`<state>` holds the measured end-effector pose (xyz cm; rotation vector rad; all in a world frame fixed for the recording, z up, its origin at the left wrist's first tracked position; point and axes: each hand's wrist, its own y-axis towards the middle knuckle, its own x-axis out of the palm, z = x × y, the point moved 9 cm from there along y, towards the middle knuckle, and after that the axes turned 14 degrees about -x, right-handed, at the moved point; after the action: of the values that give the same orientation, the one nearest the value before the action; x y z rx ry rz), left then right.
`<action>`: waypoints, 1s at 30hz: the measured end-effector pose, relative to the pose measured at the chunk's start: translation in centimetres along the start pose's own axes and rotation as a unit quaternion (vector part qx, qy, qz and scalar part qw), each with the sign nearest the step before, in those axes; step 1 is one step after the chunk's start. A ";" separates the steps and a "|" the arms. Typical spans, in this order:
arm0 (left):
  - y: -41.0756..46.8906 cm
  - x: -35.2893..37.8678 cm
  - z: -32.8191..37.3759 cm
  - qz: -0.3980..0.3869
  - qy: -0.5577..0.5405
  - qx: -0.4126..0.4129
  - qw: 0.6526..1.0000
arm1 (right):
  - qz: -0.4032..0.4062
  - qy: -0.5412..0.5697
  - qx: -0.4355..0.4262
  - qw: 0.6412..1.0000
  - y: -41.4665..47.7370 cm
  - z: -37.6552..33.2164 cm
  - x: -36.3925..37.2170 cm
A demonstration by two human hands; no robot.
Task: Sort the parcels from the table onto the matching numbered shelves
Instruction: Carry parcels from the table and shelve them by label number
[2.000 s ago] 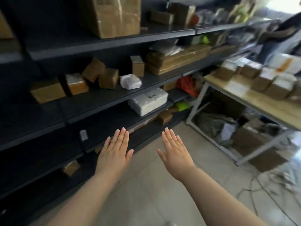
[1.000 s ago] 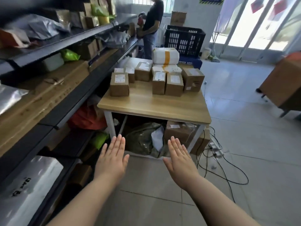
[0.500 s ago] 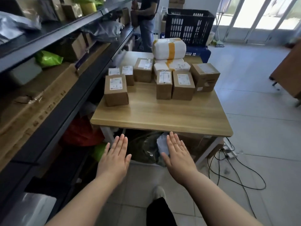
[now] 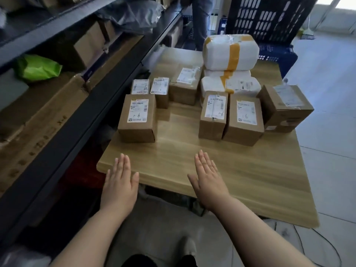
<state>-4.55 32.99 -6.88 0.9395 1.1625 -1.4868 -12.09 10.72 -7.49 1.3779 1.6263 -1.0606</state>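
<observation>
- Sitting on the table: seven brown boxes, perhaps three white bundles.
- Hovering flat, gripping nothing: left hand, right hand.
- Now reaching over the table's near edge, short of it before.

Parcel depot: labelled cartons, stocked racking, crate.

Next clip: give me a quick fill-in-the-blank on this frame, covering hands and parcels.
1. The left hand and right hand are flat and hold ____.
2. The taped bundle rests on another ____ parcel.
3. The green bag lies on the ____ left of the table.
4. Behind the table stands a dark slotted ____.
Missing words: nothing; white; shelf; crate.
</observation>
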 end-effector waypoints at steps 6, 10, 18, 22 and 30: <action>5.3 -1.0 -2.8 0.002 -0.041 -0.055 0.998 | -0.014 0.019 -0.033 0.999 7.5 -1.4 0.9; 10.9 -1.3 -3.7 -0.018 -0.075 -0.063 0.995 | 0.011 0.042 -0.038 0.998 13.3 -3.0 0.9; 22.2 -0.6 -5.5 -0.102 -0.145 -0.088 0.980 | 0.035 0.158 0.063 0.985 23.6 -3.9 2.5; 25.2 1.4 -4.8 -0.214 -0.230 -0.142 0.939 | 0.050 0.204 0.126 0.970 26.0 -2.9 3.1; 25.5 3.7 -3.2 -0.287 -0.318 -0.177 0.886 | 0.029 0.298 0.235 0.925 26.4 -2.8 4.4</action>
<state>19.58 33.94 -16.38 -0.1862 1.1882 -1.7642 13.35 17.08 -13.73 2.2240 1.7888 -1.1058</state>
